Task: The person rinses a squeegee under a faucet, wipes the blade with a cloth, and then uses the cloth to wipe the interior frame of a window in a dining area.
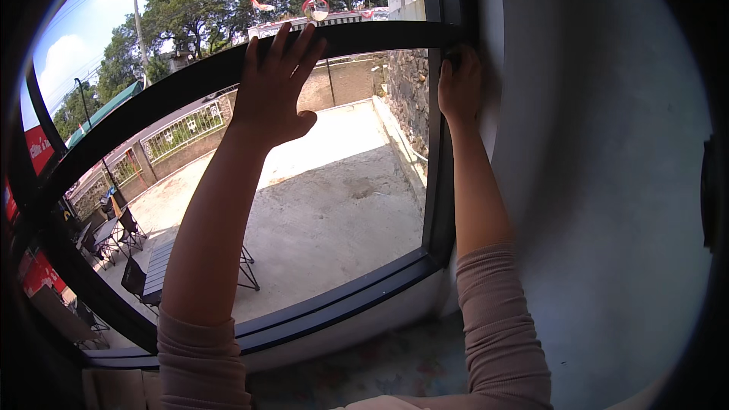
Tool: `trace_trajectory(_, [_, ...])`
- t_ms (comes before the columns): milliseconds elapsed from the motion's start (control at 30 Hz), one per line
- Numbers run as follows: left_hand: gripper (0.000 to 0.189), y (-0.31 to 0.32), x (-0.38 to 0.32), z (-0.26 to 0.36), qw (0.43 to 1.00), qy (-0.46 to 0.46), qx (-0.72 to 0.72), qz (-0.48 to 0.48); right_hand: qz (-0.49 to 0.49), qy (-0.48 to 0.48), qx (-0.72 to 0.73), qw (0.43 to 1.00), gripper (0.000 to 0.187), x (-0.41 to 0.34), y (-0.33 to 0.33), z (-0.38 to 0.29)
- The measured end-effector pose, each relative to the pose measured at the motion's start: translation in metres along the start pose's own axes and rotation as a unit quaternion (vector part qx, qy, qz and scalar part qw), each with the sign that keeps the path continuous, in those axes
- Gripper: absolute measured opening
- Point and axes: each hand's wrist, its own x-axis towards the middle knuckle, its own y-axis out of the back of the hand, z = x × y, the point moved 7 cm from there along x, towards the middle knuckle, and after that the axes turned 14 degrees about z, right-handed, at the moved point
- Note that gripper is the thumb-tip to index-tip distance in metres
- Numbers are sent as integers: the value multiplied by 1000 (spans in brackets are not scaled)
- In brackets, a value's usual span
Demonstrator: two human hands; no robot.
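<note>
My left hand (275,88) is raised with its fingers spread. Its fingertips overlap the dark horizontal bar (364,38) of a large window, and nothing shows in its grasp. Farther right, my right hand (462,84) is at the corner where that bar meets the dark upright window frame (441,182). Its fingers are curled there. The area between thumb and fingers is too dark to tell whether it grips the frame or a small dark thing. Through the window glass (342,199) a sunlit concrete yard shows.
A pale wall (598,154) rises close on the right. Below the window runs a dark sill frame (342,302). A cardboard-coloured box or panel (114,388) stands at lower left. Outside are a slatted folding table (159,265), folding chairs (132,228) and a white fence (182,131).
</note>
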Motion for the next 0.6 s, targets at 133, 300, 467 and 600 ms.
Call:
trace_trajectory(133, [100, -3, 4, 4, 1000, -2, -16, 25, -47, -22, -21, 998, 46, -64, 36, 14])
trace_trajectory(300, [102, -8, 4, 9, 1000, -5, -3, 27, -122, -99, -18, 987, 47, -170, 90, 41])
trace_trajectory(467, [105, -15, 2, 12, 998, -11, -3, 55, -175, -191, -44, 965, 48, -290, 148, 62])
trace_trajectory(600, [105, -15, 1, 8, 996, -17, -14, 92, -195, -246, -53, 948, 48, -364, 185, 69])
